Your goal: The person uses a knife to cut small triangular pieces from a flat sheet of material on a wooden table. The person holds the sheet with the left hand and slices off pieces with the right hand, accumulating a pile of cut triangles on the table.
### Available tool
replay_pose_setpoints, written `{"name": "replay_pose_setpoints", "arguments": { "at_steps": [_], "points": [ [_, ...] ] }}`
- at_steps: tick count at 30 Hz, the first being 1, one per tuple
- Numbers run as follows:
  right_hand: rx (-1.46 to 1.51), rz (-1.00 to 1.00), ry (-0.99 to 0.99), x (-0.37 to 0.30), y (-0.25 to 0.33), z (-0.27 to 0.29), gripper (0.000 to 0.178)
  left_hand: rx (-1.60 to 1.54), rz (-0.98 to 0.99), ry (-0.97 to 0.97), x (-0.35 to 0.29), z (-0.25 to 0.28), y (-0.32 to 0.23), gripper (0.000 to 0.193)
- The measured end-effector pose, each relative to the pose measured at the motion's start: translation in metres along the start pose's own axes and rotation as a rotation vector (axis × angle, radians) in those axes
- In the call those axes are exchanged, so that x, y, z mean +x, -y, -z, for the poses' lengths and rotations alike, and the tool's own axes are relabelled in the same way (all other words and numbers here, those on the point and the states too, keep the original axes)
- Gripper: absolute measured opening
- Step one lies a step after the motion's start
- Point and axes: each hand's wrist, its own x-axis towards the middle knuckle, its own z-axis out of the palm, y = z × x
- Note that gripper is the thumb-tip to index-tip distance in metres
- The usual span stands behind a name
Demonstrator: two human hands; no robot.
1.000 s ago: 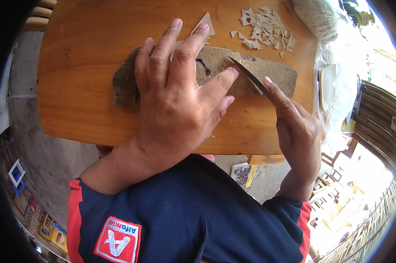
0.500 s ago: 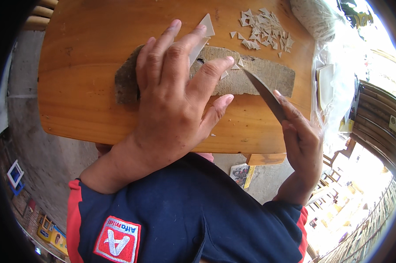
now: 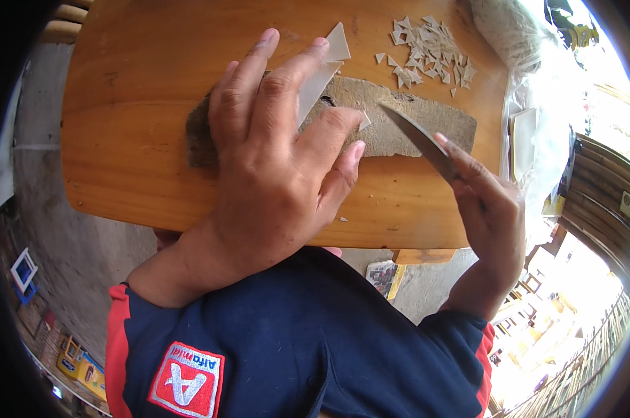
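My left hand [image 3: 273, 153] is spread over a worn wooden board [image 3: 426, 122], fingers apart. Beneath its middle finger and beside the index finger lies a thin pale strip [image 3: 316, 90], partly hidden by the hand. Another pale pointed piece [image 3: 338, 43] touches the strip's far end. The bent index fingertip rests against a small pale triangle [image 3: 365, 121] on the board; the thumb stays apart from it. In my right hand [image 3: 492, 209] is a knife [image 3: 423, 143], its forefinger along the blade's back and the tip over the board. The handle is hidden in the palm.
Many small pale triangles [image 3: 433, 52] lie heaped on the wooden table [image 3: 134, 125] beyond the board. A bulging clear plastic bag [image 3: 506, 35] stands at the far right. Flat pale sheets [image 3: 523, 143] in clear plastic lie along the right edge.
My left index finger has bent back toward the thumb, with a small triangle at its tip. The knife has come slightly away, to the right of that finger.
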Motion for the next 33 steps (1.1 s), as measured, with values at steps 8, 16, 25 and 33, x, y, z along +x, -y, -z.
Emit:
{"name": "replay_pose_setpoints", "arguments": {
  "at_steps": [8, 16, 25, 33],
  "points": [
    [-0.137, 0.003, 0.001, -0.012, -0.002, 0.003, 0.06, 0.005, 0.001, -0.001, 0.001, -0.001, -0.004, 0.025],
    [-0.013, 0.041, -0.065, -0.007, 0.008, -0.013, 0.061, 0.007, -0.027, -0.016, 0.001, 0.004, -0.003, 0.02],
    [-0.043, 0.038, -0.02, -0.001, 0.011, -0.014, 0.06, 0.03, -0.016, -0.022, 0.002, 0.004, -0.005, 0.015],
    [-0.203, 0.1, 0.021, 0.002, 0.013, -0.006, 0.061, 0.031, -0.013, -0.024, 0.003, 0.005, -0.006, 0.014]
  ]
}}
